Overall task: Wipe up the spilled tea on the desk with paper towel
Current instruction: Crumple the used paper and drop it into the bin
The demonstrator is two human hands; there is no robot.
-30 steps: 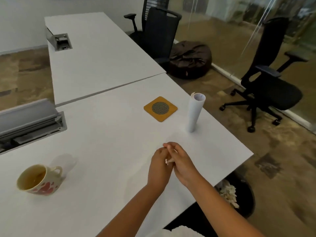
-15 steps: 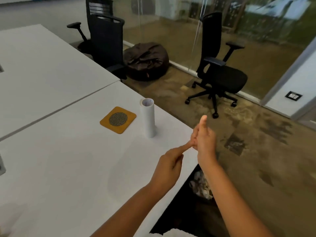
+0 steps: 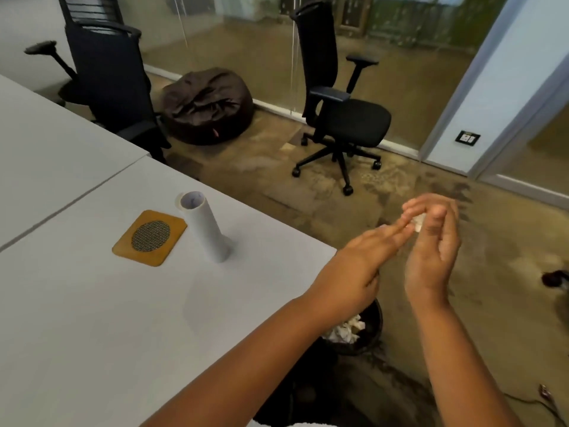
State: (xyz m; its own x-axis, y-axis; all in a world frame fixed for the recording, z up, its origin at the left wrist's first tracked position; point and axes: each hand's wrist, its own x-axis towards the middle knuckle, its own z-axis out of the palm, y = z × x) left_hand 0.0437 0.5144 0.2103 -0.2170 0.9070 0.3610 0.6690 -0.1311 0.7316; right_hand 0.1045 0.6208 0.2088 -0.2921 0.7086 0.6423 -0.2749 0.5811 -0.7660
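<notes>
We look down across a pale grey desk (image 3: pixel 92 318) whose top reads as plain and dry wherever it shows; a thin seam separates it from a second desk (image 3: pixel 46 149) of the same finish behind it. Near the desk's far edge stands a slim roll of paper towel (image 3: pixel 205 229), upright with a slight lean, and just beside it to the left lies a mustard-coloured coaster (image 3: pixel 150 237) with a dark mesh disc in its middle.

Both hands are out past the desk's corner, over the floor. Our left hand (image 3: pixel 357 266) is flat and loose, fingers stretched straight toward the other hand and gripping nothing. Our right hand (image 3: pixel 431 251) is raised with the palm turned inward, and its thumb and fingertips pinch a small white scrap of paper towel (image 3: pixel 418 222); the left fingertips touch or nearly touch that scrap, and blur keeps us from telling which.

Below the hands, tucked against the desk's edge, sits a dark waste bin (image 3: pixel 366 337) with crumpled white paper (image 3: pixel 346 329) inside it. The floor (image 3: pixel 492 272) is mottled brown and looks worn. Two black office chairs occupy the room, one (image 3: pixel 338 112) on open floor and one (image 3: pixel 110 87) pushed up to the far desk, with a dark brown beanbag (image 3: pixel 206 106) between them. Glass partitions (image 3: pixel 246 41) run along the back.
</notes>
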